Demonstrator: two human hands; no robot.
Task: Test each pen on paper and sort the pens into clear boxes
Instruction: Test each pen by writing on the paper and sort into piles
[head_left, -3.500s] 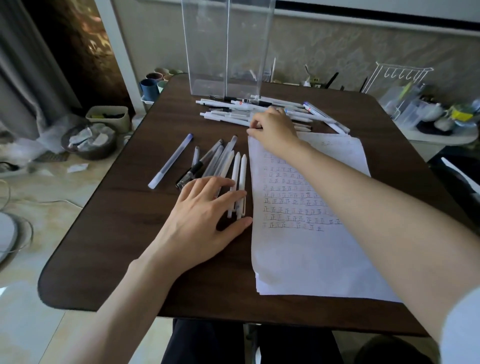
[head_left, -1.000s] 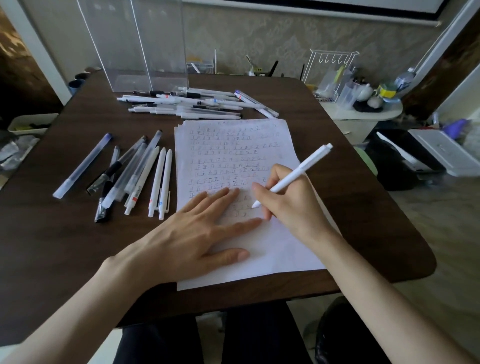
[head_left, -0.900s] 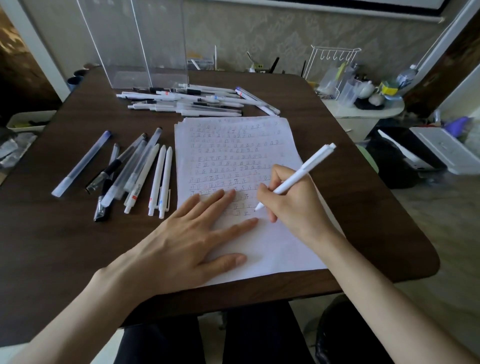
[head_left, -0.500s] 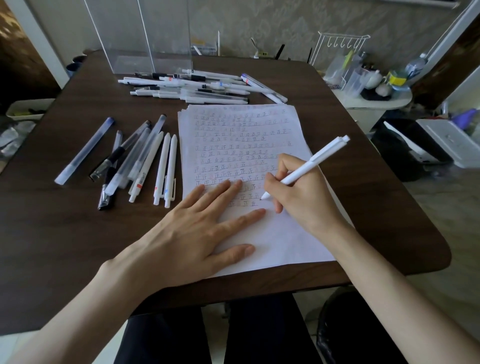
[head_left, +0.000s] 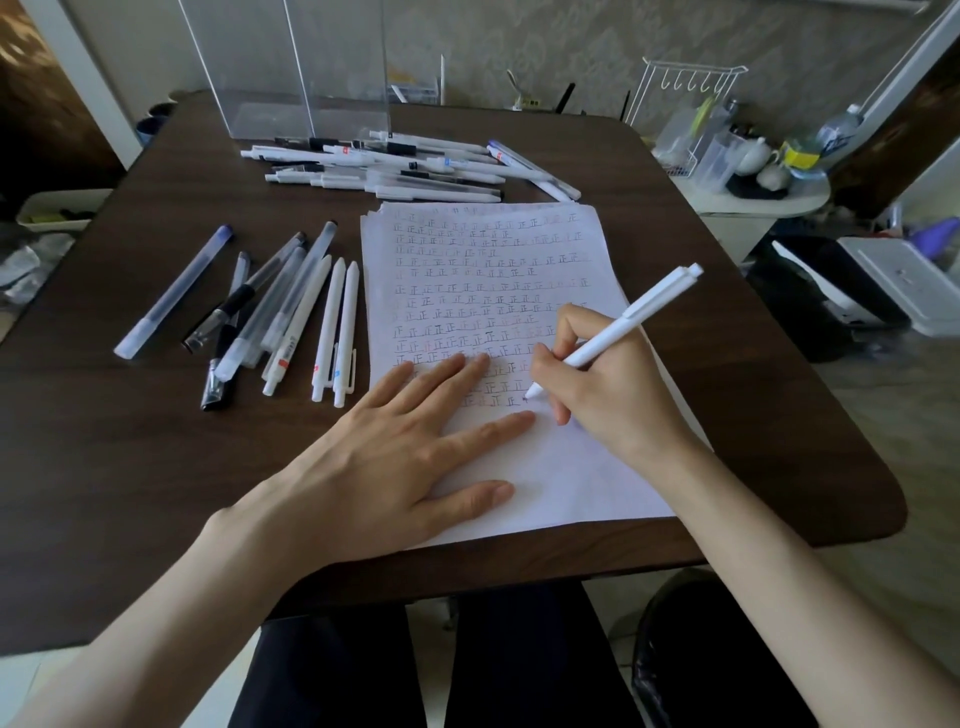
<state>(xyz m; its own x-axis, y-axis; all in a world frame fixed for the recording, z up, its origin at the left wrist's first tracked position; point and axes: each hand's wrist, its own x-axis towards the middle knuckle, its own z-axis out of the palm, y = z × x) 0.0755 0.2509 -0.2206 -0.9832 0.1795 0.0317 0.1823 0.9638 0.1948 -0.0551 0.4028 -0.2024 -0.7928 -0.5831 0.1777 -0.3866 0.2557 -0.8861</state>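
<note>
Table (head_left: 130, 467): dark wood grain, rounded corners.
Boxes (head_left: 291, 67): clear plastic, upright at the far edge.
Paper (head_left: 571, 483): white sheets, rows of small marks.
Left hand (head_left: 395, 457): flat, fingers straight, pressing the paper.
Right hand (head_left: 613, 384): fingers curled round a smooth white pen (head_left: 631, 317), tip touching the paper.
Loose pens (head_left: 332, 327): slim frosted and white barrels left of the paper, more beyond it.

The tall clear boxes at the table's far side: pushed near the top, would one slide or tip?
The clear boxes stand tall on small bases and look empty, so one would probably tip. Thin walls suggest little weight. The pens lying just before them may hinder sliding.
</note>
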